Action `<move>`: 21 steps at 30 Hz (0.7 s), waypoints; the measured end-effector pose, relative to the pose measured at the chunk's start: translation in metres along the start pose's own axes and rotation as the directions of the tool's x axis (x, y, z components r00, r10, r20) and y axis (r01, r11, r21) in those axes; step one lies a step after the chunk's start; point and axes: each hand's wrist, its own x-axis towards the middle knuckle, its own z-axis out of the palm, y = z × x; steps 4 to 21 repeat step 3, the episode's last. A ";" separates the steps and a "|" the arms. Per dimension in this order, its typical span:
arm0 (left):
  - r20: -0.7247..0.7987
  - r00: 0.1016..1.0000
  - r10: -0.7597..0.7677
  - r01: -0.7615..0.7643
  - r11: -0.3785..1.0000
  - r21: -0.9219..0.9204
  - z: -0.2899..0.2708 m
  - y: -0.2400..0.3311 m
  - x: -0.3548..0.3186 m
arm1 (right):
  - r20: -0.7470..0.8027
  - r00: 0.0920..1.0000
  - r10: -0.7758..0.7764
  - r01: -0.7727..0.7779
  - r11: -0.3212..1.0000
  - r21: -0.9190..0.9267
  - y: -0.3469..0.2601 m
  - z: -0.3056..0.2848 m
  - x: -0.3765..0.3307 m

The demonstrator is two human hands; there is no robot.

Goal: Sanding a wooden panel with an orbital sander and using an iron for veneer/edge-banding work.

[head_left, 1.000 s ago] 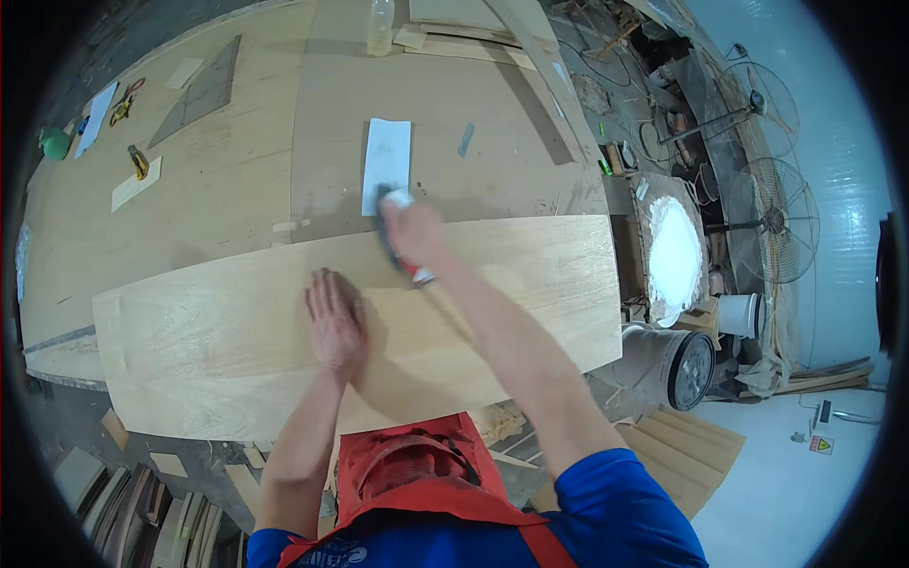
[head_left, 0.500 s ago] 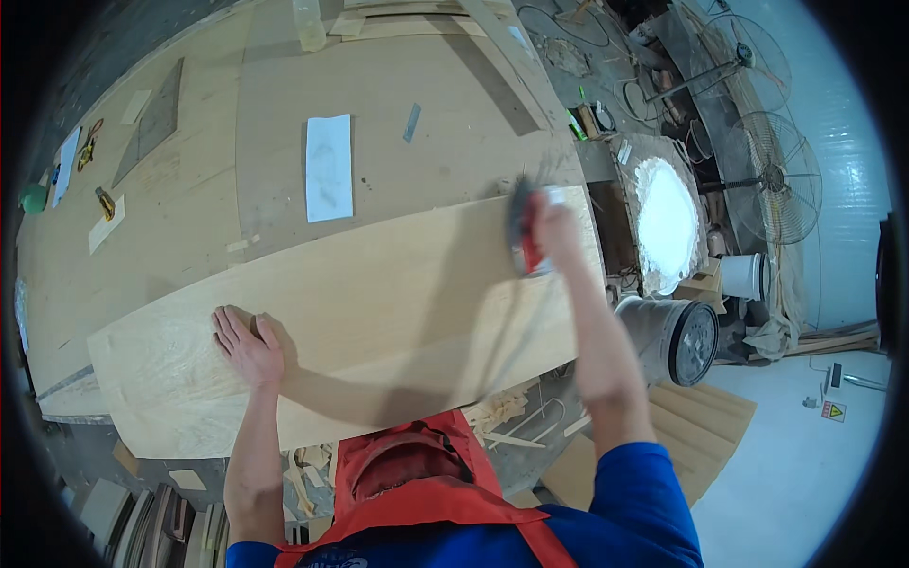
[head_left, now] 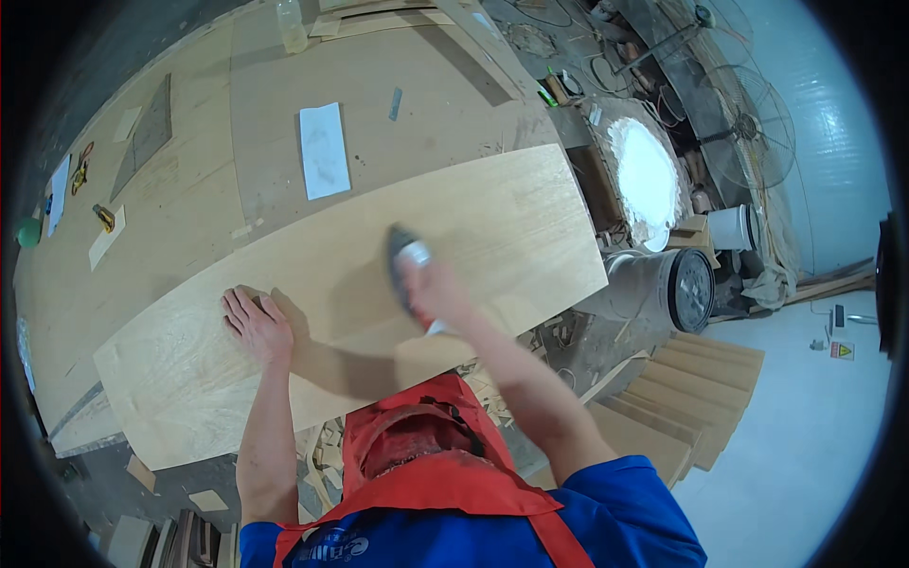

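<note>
A long pale wood panel (head_left: 516, 213) lies across the near side of the big worktable, one long edge curved. On its left part my left hand (head_left: 259, 327) rests flat, fingers stretched out, holding nothing. Near the panel's middle, my right hand (head_left: 437, 295) is closed round the handle of a clothes iron (head_left: 397, 267). The iron has a dark pointed base and red and white parts; motion blurs it. Its base is down on the panel, with the tip pointing away from me.
A white sheet (head_left: 324, 151) and a small grey strip (head_left: 395, 103) lie beyond the panel. At left are a utility knife (head_left: 104, 218) and scissors (head_left: 82, 168). White powder (head_left: 644, 180), a lidded bucket (head_left: 653, 287) and fans (head_left: 743, 125) stand at right. Cardboard (head_left: 696, 388) leans nearby.
My right hand has swept the iron from the panel's right end leftward and nearer, to about its middle. My left hand stays flat on the panel. The whole view has shifted slightly.
</note>
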 end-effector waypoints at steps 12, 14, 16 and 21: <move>-0.017 1.000 0.018 -0.019 0.999 -0.039 0.015 0.006 0.002 | 0.055 0.872 -0.486 0.487 0.854 -0.183 0.035 0.073 0.002; -0.017 1.000 0.018 -0.019 0.999 -0.039 0.015 0.006 0.002 | 0.055 0.872 -0.486 0.487 0.854 -0.183 0.035 0.073 0.002; -0.017 1.000 0.018 -0.019 0.999 -0.039 0.015 0.006 0.002 | 0.055 0.872 -0.486 0.487 0.854 -0.183 0.035 0.073 0.002; -0.017 1.000 0.018 -0.019 0.999 -0.039 0.015 0.006 0.002 | 0.055 0.872 -0.486 0.487 0.854 -0.183 0.035 0.073 0.002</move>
